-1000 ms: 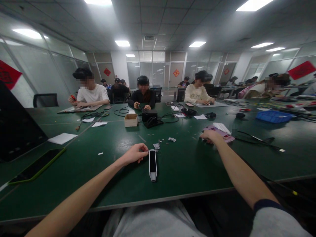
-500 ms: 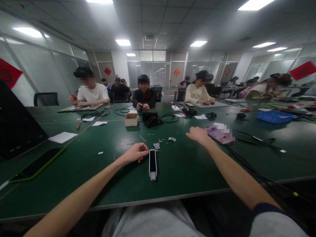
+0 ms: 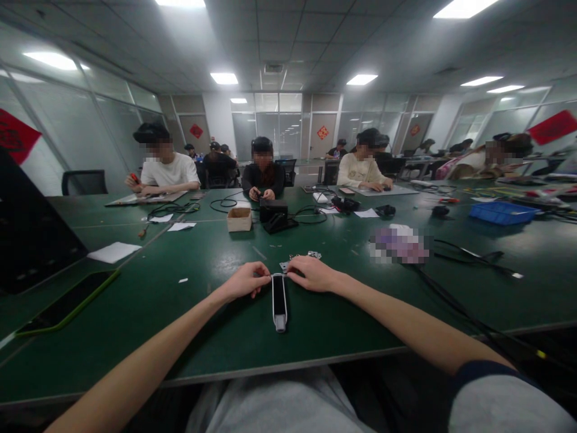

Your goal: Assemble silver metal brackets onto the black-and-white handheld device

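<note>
A long, narrow device [image 3: 279, 300] with a white rim, a black face and a grey tip lies on the green table, its tip toward me. At its far left corner my left hand [image 3: 246, 279] is closed, thumb and fingertips pinched against the edge. My right hand [image 3: 311, 273] is at the far right corner, fingers curled with their tips on that edge. Small metal parts lie just beyond the device. One bracket-like piece [image 3: 283, 266] shows beside the right fingers, and another [image 3: 315, 255] pokes out behind that hand, which covers the rest.
A purple box [image 3: 401, 246], partly blurred, lies to the right near black cables [image 3: 451, 300]. A green-edged phone [image 3: 67, 304] is at left. Farther back stand a small cardboard box [image 3: 239, 220], a black device [image 3: 274, 211] and a blue tray [image 3: 501, 213]. Several people sit opposite.
My right hand has moved left from beside the purple box to the far right corner of the device. My left hand has stayed in place.
</note>
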Tool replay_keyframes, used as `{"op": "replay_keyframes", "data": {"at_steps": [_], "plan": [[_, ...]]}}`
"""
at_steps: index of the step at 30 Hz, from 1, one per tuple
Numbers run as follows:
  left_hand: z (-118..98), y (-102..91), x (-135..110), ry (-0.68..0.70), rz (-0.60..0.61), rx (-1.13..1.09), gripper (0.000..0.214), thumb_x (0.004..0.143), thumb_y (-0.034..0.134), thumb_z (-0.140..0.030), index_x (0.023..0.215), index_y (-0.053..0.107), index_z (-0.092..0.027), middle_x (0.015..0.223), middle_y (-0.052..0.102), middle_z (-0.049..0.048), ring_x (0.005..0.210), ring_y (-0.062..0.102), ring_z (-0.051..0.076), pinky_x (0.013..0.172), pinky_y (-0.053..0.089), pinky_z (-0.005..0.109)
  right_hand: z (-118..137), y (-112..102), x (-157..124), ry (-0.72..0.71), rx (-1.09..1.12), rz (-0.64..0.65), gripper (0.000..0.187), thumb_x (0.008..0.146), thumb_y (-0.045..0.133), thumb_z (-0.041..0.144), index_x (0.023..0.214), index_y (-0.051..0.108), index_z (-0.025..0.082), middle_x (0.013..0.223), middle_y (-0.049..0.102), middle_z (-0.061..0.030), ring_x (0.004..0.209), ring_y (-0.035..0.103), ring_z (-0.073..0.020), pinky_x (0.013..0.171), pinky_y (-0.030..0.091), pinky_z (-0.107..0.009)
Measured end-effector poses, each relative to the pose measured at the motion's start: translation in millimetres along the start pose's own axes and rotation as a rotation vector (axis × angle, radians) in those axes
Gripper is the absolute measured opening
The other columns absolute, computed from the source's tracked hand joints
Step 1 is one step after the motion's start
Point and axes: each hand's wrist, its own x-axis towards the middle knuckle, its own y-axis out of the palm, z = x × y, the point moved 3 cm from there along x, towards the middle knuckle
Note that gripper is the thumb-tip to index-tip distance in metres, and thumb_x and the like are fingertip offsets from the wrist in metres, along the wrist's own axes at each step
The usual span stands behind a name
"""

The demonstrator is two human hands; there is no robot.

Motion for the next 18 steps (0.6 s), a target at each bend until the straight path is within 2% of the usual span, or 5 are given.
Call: {"op": "replay_keyframes", "data": {"at_steps": [5,18], "plan": [[-0.2,0.4,0.2,0.003,0.010,0.001,0.039,0.075,0.066,-0.050,0.087,0.056,-0.014,0.064,0.056,-0.0029,0.042,0.046,0.006,0.039,0.038,0.018,-0.9,6.3,-0.3,-0.031,0.006,0.000,0.016,0.094,0.050,0.025,0.097,0.063,0.014,0.092,0.065,-0.0080,0.084,0.059,-0.0177,0.079,0.047,-0.031],[4.0,-1.1,2.0,0.013,0.028,0.034,0.036,0.076,0.062,-0.048,0.086,0.058,-0.013,0.059,0.053,-0.0037,0.042,0.046,0.007,0.039,0.037,0.018,0.4,4.2,-0.3,-0.082,-0.028,0.011,0.014,0.092,0.054,0.024,0.097,0.063,0.014,0.090,0.064,-0.0074,0.081,0.059,-0.0178,0.075,0.047,-0.030]]}}
